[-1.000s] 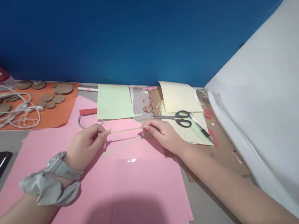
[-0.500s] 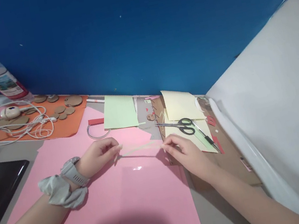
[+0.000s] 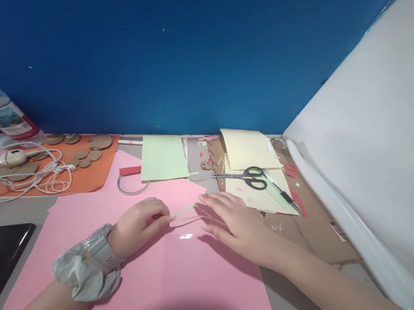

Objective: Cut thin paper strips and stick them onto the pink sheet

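Note:
My left hand point(image 3: 141, 224), with a grey watch and a grey scrunchie at its wrist, pinches the ends of thin pale paper strips point(image 3: 188, 218) between thumb and fingertip. One strip looks light green, the other cream. They stretch rightward just over the pink paper sheets point(image 3: 135, 290). My right hand point(image 3: 240, 229) is open around their far side, its thumb and fingers spread apart. Whether its fingers touch the strips I cannot tell. A small shiny patch point(image 3: 186, 236) shows on the pink paper below.
Black-handled scissors point(image 3: 253, 176) and a pen point(image 3: 283, 192) lie on cream paper point(image 3: 250, 152) at right. Behind are a green sheet point(image 3: 162, 157) and a headband-like loop point(image 3: 133, 191). A bottle point(image 3: 3, 116), tangled earphones point(image 3: 50, 172) and a black phone point(image 3: 6, 265) are at left.
My right hand has let go of the strip ends, moved left toward my left hand and spread its fingers. The left hand keeps its pinch and has shifted slightly.

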A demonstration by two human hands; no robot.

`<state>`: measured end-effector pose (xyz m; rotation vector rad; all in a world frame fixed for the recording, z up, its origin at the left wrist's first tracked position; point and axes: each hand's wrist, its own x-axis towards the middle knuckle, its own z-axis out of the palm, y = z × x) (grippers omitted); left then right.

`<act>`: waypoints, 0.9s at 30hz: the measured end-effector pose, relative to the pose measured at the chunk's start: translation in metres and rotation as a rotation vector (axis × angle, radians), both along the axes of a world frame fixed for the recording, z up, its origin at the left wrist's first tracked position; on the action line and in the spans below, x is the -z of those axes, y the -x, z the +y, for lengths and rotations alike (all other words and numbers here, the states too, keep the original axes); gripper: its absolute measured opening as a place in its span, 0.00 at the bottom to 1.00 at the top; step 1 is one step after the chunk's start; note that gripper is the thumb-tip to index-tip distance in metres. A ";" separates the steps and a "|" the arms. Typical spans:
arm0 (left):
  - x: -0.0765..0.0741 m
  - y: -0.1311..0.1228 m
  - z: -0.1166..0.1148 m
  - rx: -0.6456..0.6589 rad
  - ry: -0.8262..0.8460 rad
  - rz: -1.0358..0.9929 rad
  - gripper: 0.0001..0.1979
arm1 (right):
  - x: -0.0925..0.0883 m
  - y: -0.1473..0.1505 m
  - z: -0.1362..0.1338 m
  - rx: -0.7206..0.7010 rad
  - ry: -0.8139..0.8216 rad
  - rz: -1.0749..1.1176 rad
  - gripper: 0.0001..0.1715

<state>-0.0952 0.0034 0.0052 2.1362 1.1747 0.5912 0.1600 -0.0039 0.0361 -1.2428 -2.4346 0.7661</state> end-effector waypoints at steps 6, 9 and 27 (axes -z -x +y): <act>0.004 0.001 0.001 -0.050 -0.039 0.016 0.16 | -0.002 0.047 0.012 -0.069 0.090 0.105 0.11; 0.001 0.000 0.000 -0.073 -0.056 0.000 0.15 | -0.003 0.053 0.015 -0.070 0.148 0.124 0.13; 0.013 -0.059 -0.086 0.334 -0.491 0.397 0.22 | -0.016 0.025 -0.006 -0.028 0.338 -0.003 0.10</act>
